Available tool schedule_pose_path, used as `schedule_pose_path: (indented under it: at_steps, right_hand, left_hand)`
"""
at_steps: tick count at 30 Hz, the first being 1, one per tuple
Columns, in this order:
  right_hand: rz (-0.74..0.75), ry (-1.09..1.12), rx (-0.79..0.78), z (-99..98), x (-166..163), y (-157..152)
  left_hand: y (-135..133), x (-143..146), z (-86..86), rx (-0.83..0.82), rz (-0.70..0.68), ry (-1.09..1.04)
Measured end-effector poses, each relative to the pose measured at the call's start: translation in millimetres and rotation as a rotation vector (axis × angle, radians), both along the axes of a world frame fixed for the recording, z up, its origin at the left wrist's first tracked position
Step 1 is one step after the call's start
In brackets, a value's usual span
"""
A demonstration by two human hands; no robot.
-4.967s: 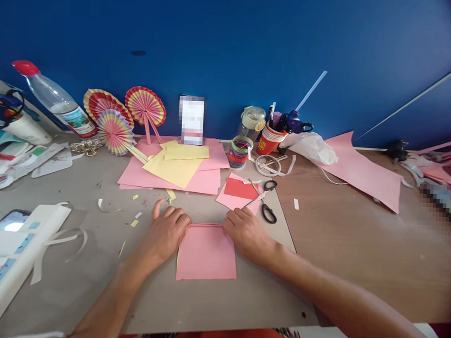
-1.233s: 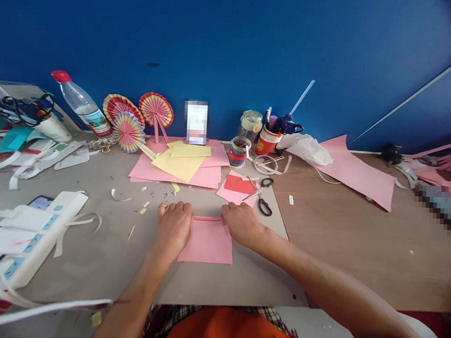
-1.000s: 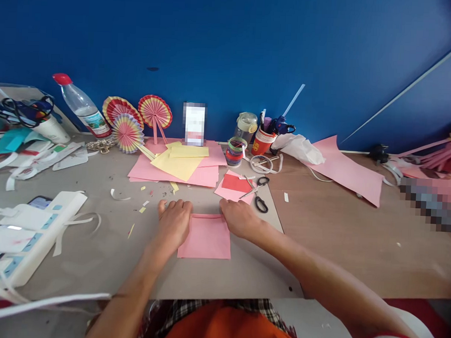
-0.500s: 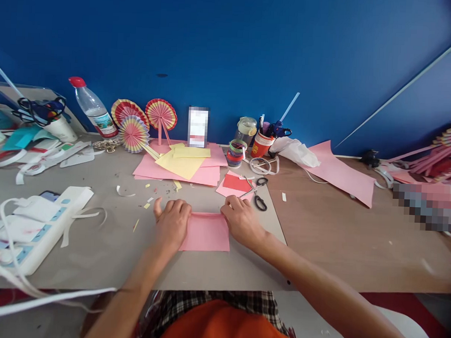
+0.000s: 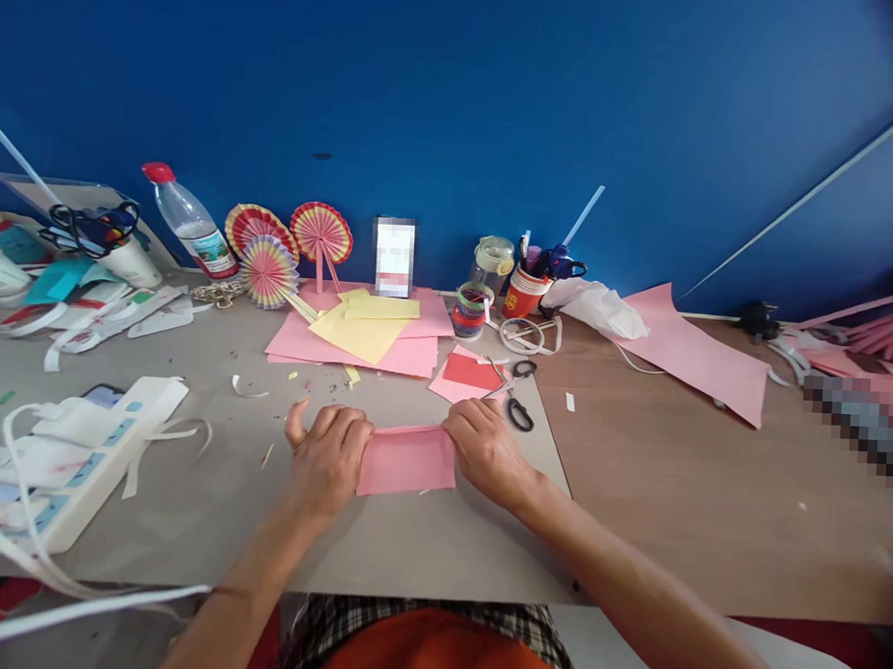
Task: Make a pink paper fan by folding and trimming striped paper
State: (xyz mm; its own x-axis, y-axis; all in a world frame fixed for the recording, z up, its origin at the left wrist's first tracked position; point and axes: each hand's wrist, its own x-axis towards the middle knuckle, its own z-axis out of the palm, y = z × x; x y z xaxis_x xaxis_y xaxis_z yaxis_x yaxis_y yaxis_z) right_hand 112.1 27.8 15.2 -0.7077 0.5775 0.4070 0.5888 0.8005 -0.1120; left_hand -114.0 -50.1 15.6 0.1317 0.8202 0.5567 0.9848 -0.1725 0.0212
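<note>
A pink paper sheet (image 5: 407, 461) lies on the grey board (image 5: 407, 550) in front of me, its far edge folded into narrow pleats. My left hand (image 5: 328, 456) grips the sheet's left end with curled fingers, thumb sticking out. My right hand (image 5: 487, 450) pinches the right end of the folded edge. The part of the sheet that still lies flat is short. Black-handled scissors (image 5: 518, 412) lie just beyond my right hand on a pink and red paper pair (image 5: 468, 373).
Pink and yellow sheets (image 5: 365, 331) lie behind, with paper fans (image 5: 272, 258), a bottle (image 5: 189, 223), tape rolls (image 5: 471, 309) and a red cup of tools (image 5: 526, 289) along the blue wall. A white power strip (image 5: 78, 457) lies left. A large pink sheet (image 5: 701, 351) lies right.
Over the frames the pleated stack has grown and the flat part of the pink sheet has shortened. My hands stay at its two ends; the left thumb has spread out.
</note>
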Motion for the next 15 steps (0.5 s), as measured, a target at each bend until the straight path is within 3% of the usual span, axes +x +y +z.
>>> schedule_pose_path:
  at_steps: [4, 7, 10, 15]
  right_hand:
    - [0.033, 0.025, 0.123, 0.5, 5.6, 1.1]
    - [0.054, 0.043, 0.176, 2.1, 8.2, -0.8]
    - [0.077, -0.004, 0.149, 5.6, 9.1, -0.7]
    - [0.075, -0.060, 0.143, 14.9, 10.7, 4.5]
  left_hand:
    - [-3.9, 0.3, 2.3, 0.164, -0.018, 0.082]
    - [-8.5, 1.3, 5.0, 0.200, -0.005, 0.113]
    - [-10.9, 4.9, 10.7, 0.145, 0.008, 0.092]
    - [-10.1, 15.2, 25.0, -0.084, -0.004, -0.008]
